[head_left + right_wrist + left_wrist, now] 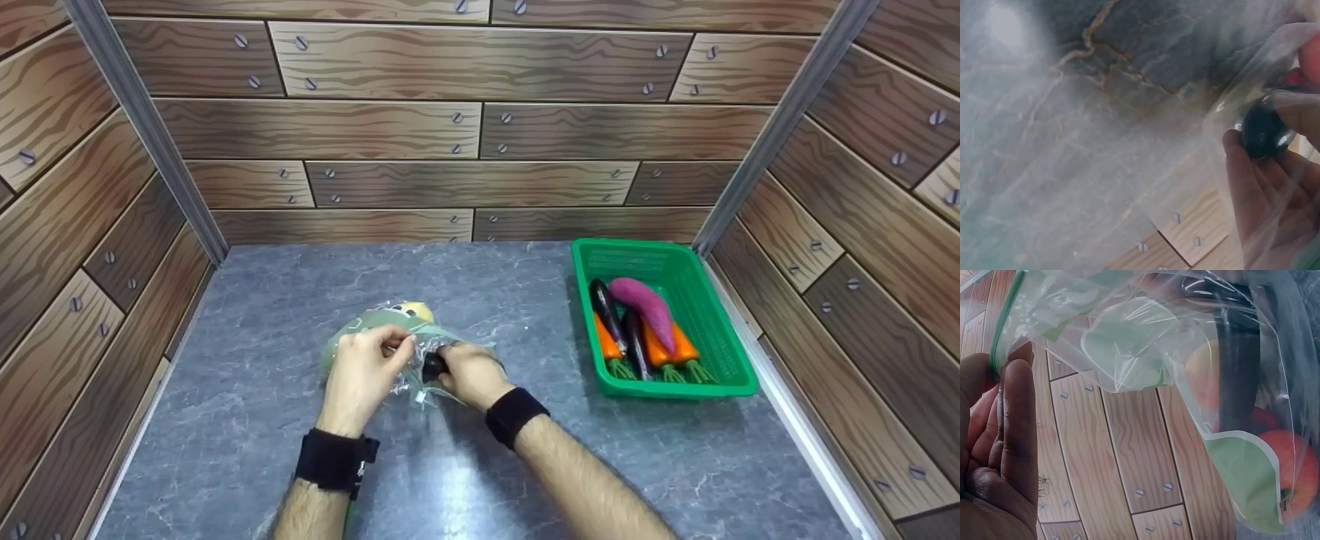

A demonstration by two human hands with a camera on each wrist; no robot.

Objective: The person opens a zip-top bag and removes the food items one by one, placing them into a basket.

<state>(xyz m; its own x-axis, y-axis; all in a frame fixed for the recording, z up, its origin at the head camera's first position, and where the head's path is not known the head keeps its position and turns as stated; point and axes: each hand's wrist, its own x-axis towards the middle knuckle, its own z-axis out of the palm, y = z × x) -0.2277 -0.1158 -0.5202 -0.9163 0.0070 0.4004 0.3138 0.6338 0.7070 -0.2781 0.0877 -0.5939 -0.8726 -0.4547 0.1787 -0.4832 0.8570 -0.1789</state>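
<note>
A clear zip bag (337, 346) with pale green patches stands on the table in front of me. My left hand (366, 375) pinches its green-edged mouth (1004, 326) between thumb and fingers. Through the mouth reaches my right hand (477, 375), gripping the rounded end of a dark eggplant (1266, 128). In the left wrist view the long eggplant (1238, 365) is inside the bag, seen through the plastic. Red apples (1296, 467) lie in the bottom beside it. A yellow item (418, 310) shows at the bag's far side.
To the right stands a green basket (731, 352) holding a purple sweet potato (641, 300), dark eggplants (606, 304) and several orange carrots (684, 343) with green tops. Wood-patterned walls (480, 67) enclose the grey marbled table (247, 375) at the back and both sides.
</note>
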